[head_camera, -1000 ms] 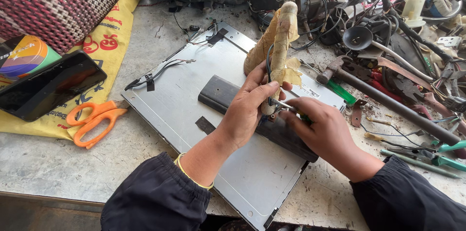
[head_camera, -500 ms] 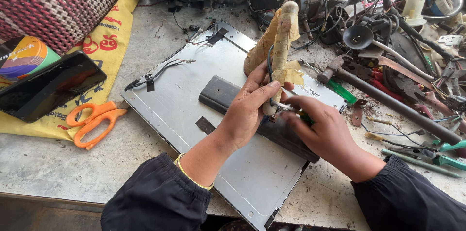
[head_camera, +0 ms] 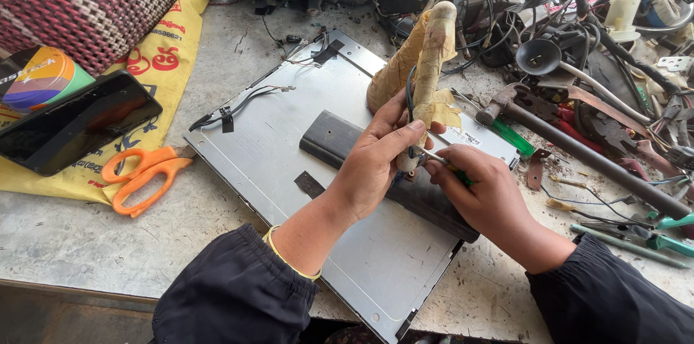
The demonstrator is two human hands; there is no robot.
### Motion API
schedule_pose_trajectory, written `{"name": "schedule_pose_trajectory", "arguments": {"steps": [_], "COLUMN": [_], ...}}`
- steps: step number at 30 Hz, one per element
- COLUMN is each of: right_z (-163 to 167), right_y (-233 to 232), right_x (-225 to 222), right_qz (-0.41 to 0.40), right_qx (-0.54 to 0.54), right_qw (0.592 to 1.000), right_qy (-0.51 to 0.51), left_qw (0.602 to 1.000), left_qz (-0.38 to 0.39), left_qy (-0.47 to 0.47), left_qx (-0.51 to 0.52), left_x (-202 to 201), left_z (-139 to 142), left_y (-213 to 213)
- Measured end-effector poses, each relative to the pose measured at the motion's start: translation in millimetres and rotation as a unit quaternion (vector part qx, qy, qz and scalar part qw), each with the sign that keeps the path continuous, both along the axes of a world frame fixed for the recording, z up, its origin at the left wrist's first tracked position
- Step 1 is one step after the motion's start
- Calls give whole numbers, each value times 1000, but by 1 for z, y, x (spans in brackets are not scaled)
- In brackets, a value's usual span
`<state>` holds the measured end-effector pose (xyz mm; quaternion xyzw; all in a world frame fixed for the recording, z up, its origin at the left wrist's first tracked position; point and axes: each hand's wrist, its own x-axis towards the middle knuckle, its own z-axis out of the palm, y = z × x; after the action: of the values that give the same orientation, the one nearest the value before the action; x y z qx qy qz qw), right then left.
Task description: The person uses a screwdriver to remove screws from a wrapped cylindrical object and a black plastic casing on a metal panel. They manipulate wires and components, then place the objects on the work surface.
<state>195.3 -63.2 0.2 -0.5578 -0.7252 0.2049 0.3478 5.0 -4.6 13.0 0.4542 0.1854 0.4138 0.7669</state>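
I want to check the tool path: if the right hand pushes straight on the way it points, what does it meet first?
Probably the base of the tape-wrapped handle gripped by the left hand. The right hand points its green screwdriver there; depth is unclear.

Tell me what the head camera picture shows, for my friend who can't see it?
Two hands work over a grey metal panel: the left hand grips a tape-wrapped handle, the right hand holds a thin green-handled tool against it. Orange scissors lie to the left.
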Motion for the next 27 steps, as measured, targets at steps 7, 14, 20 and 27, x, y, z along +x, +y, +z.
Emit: {"name": "schedule_pose_trajectory", "arguments": {"steps": [7, 14, 20, 27], "right_z": [-3, 4, 0, 4], "right_y": [-4, -1, -5, -9], "right_x": [-7, 0, -6, -2], "right_qz": [-44, -9, -40, -51], "right_qx": [70, 15, 64, -24], "right_qw": [996, 1000, 997, 998], "right_qy": [-41, -20, -35, 29], "left_qw": [1000, 1000, 1000, 1000], "left_qz": [3, 3, 4, 9], "left_qy": [-10, -1, -16, -5], "left_qx": [13, 5, 9, 2], "left_x": [1, 0, 1, -1], "left_z": [-2, -1, -2, 0], "left_y": [0, 0, 1, 3]}}
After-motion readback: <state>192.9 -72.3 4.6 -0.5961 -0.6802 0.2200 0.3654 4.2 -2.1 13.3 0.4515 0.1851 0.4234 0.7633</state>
